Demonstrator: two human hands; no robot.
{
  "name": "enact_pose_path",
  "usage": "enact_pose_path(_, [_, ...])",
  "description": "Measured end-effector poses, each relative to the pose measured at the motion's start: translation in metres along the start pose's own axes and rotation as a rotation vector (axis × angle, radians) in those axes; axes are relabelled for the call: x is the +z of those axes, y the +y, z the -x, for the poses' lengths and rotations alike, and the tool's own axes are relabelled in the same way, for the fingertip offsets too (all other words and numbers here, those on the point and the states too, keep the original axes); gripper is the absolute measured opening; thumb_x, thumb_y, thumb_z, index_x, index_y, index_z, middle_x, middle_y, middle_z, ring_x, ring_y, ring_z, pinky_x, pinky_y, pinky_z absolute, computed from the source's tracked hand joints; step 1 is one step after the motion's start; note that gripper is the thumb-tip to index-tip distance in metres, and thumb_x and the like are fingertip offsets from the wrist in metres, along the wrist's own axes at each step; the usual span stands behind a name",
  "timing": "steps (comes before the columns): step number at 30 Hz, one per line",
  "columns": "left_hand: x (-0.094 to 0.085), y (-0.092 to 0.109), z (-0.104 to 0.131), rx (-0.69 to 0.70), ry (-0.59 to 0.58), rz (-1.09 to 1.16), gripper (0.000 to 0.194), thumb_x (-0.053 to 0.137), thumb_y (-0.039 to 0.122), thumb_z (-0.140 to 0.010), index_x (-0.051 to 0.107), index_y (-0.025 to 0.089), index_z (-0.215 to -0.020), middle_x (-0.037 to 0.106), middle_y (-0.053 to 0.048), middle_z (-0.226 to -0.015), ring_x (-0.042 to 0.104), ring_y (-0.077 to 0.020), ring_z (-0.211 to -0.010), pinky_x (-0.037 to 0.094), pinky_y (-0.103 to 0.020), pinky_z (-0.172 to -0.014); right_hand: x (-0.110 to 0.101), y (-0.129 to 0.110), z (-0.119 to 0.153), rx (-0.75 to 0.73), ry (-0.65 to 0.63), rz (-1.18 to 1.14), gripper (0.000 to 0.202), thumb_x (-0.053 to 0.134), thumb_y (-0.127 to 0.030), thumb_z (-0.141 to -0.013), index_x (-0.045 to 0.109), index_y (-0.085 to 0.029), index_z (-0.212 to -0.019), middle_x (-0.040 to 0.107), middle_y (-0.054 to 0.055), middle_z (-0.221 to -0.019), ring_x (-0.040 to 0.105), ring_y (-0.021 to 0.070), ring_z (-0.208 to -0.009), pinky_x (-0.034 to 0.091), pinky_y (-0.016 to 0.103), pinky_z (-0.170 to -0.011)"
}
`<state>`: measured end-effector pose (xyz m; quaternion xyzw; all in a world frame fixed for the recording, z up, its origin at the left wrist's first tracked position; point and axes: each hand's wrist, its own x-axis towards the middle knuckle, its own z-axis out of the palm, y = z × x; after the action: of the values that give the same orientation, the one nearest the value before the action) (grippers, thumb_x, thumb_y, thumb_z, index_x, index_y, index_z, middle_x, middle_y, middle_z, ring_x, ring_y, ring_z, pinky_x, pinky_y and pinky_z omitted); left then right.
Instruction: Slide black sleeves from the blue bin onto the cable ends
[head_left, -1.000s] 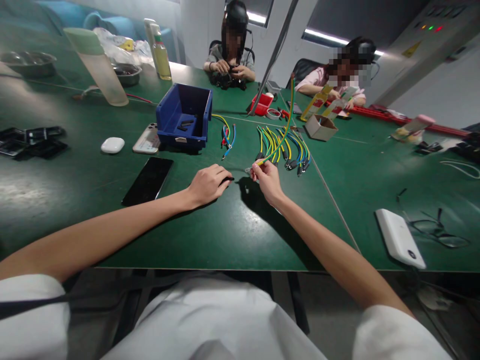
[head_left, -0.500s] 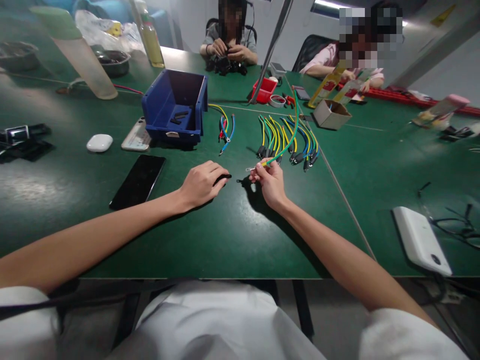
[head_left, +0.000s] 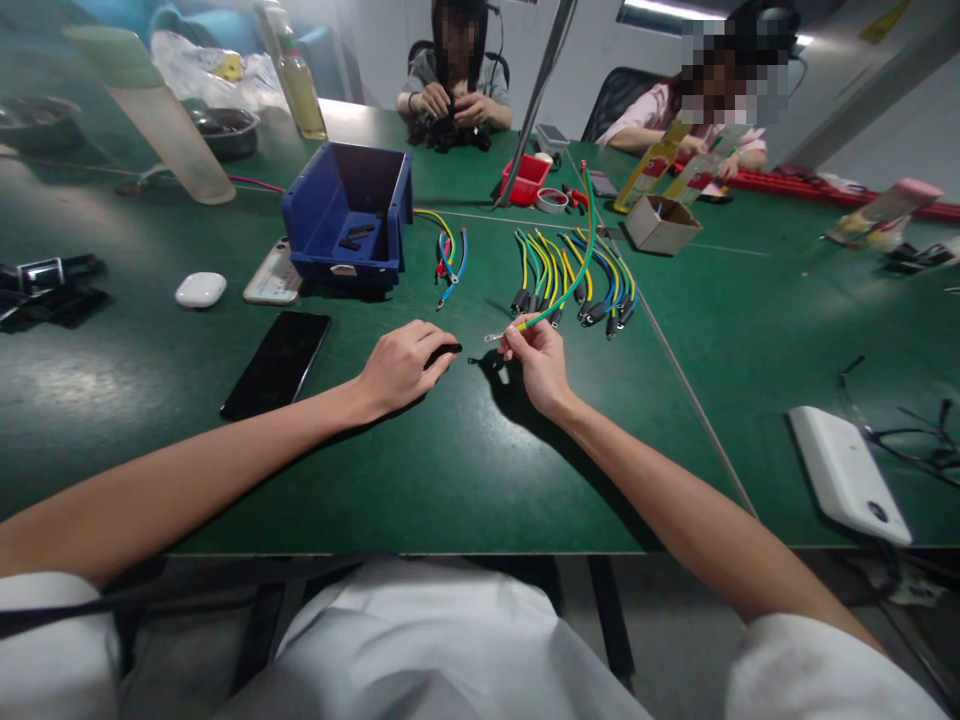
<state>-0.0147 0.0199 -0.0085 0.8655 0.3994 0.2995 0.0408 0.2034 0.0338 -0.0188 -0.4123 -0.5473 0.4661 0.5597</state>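
Observation:
Between the fingertips of my left hand is a small black sleeve, mostly covered by the fingers. My right hand pinches a green and yellow wire close to one end. That end carries a bare metal ring terminal pointing left toward the sleeve, with a gap between them. The wire's other end arcs up and away over the table. Beyond my right hand lie several short wires in yellow, green and blue, with black sleeves on their near ends. A few loose wires lie farther left.
A blue bin holding several black sleeves stands beyond my left hand. A black phone and a white earbud case lie left; a white power bank lies right. Two people sit across the green table.
The ring terminal and wire have shifted slightly left, a little nearer the sleeve. My left hand stays almost still, and both hands keep their hold.

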Motion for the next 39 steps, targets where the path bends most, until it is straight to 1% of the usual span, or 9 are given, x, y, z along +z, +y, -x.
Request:
enact_pose_path(6, [-0.0011, -0.0002, 0.0001, 0.003, -0.012, -0.009, 0.019, 0.051, 0.027, -0.093, 0.064, 0.016, -0.104, 0.068, -0.007, -0.101, 0.061, -0.0202, -0.095, 0.049, -0.035, -0.087, 0.0, -0.0002, 0.0002, -0.009, 0.022, -0.004, 0.018, 0.066, -0.034, -0.081, 0.054, -0.021, -0.083, 0.058, -0.003, -0.069, 0.057, 0.012, -0.063, 0.044, 0.025, -0.056])
enact_pose_path(12, [0.0013, -0.0019, -0.0002, -0.004, -0.005, 0.002, 0.02, 0.052, 0.028, -0.093, 0.064, 0.016, -0.104, 0.068, -0.007, -0.101, 0.062, -0.0205, -0.095, 0.049, -0.036, -0.089, -0.0006, 0.0019, 0.0007, 0.009, 0.033, 0.024, 0.02, 0.072, -0.033, -0.076, 0.057, -0.02, -0.083, 0.06, -0.003, -0.069, 0.059, 0.0127, -0.065, 0.047, 0.026, -0.058])
enact_pose_path(16, [0.0017, -0.0027, 0.0003, -0.006, 0.001, 0.037, 0.021, 0.052, 0.028, -0.093, 0.065, 0.015, -0.104, 0.068, -0.007, -0.102, 0.062, -0.0201, -0.096, 0.049, -0.035, -0.089, -0.0002, 0.0023, 0.0011, 0.015, 0.051, -0.032, 0.027, 0.075, -0.031, -0.073, 0.054, -0.022, -0.088, 0.063, -0.003, -0.072, 0.063, 0.0137, -0.066, 0.049, 0.027, -0.06])
enact_pose_path(18, [0.0016, -0.0032, 0.0006, -0.005, 0.013, 0.045, 0.021, 0.053, 0.028, -0.093, 0.065, 0.015, -0.104, 0.068, -0.008, -0.101, 0.062, -0.0201, -0.096, 0.049, -0.035, -0.089, 0.0001, 0.0023, 0.0008, 0.017, 0.067, -0.053, 0.03, 0.076, -0.031, -0.072, 0.052, -0.023, -0.088, 0.063, -0.004, -0.073, 0.064, 0.014, -0.067, 0.05, 0.027, -0.06])
enact_pose_path(25, [0.0019, -0.0054, -0.0001, 0.011, 0.03, 0.084, 0.024, 0.055, 0.03, -0.092, 0.067, 0.015, -0.106, 0.067, -0.008, -0.101, 0.062, -0.0196, -0.095, 0.05, -0.034, -0.088, 0.0001, 0.0033, -0.0003, 0.046, 0.046, -0.06, 0.033, 0.078, -0.034, -0.07, 0.052, -0.022, -0.085, 0.065, -0.003, -0.076, 0.067, 0.0153, -0.07, 0.053, 0.029, -0.064])
enact_pose_path(33, [-0.0014, -0.0043, -0.003, -0.033, 0.043, 0.152, 0.022, 0.056, 0.03, -0.091, 0.069, 0.016, -0.102, 0.068, -0.007, -0.098, 0.063, -0.0184, -0.093, 0.05, -0.033, -0.086, 0.0005, 0.003, 0.0007, 0.034, 0.05, -0.081, 0.029, 0.08, -0.029, -0.069, 0.056, -0.021, -0.083, 0.066, -0.002, -0.076, 0.068, 0.0149, -0.071, 0.054, 0.028, -0.065])
enact_pose_path(39, [-0.0022, -0.0034, -0.0048, -0.035, 0.026, 0.18, 0.02, 0.056, 0.029, -0.091, 0.07, 0.016, -0.098, 0.069, -0.006, -0.096, 0.063, -0.0183, -0.092, 0.049, -0.033, -0.087, 0.0024, -0.0001, 0.0041, 0.041, 0.034, -0.095, 0.03, 0.08, -0.03, -0.069, 0.055, -0.022, -0.083, 0.069, -0.002, -0.08, 0.069, 0.0158, -0.076, 0.057, 0.031, -0.072])
